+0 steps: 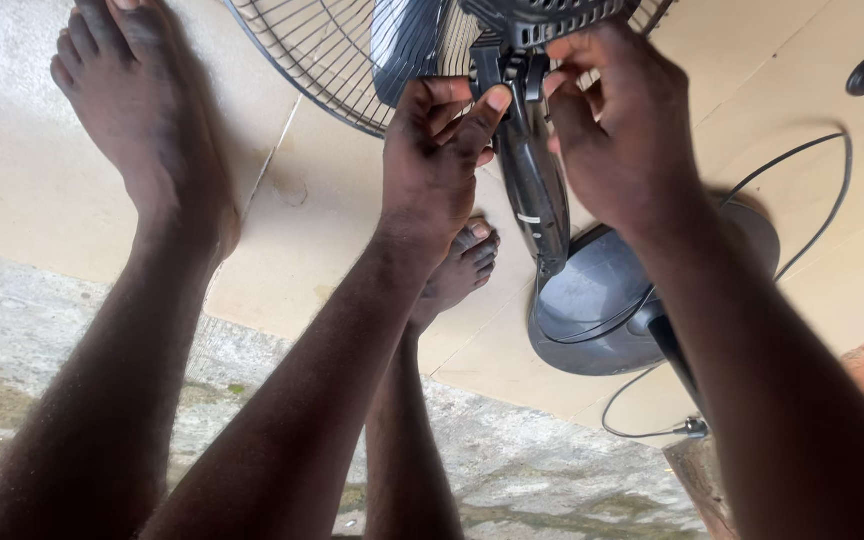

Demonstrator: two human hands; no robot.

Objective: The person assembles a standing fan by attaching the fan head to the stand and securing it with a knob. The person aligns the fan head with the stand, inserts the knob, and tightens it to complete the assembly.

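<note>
The fan's neck (532, 190) and round base (592, 310) look like glossy dark plastic; its grille (322, 60) is thin metal wire; the floor (32, 180) is matt, rough concrete.

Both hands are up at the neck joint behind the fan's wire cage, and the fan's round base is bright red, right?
Not quite: the head view shows the round base is dark grey, not red. Left hand and right hand are indeed at the neck joint behind the wire cage.

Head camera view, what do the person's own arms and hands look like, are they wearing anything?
Both forearms are bare, with no sleeves in view. The left hand and right hand are bare too: no gloves, rings, watch or bracelet that shows. Fine hair covers the forearms, and the fingernails are short. The upper arms are out of frame.
</note>
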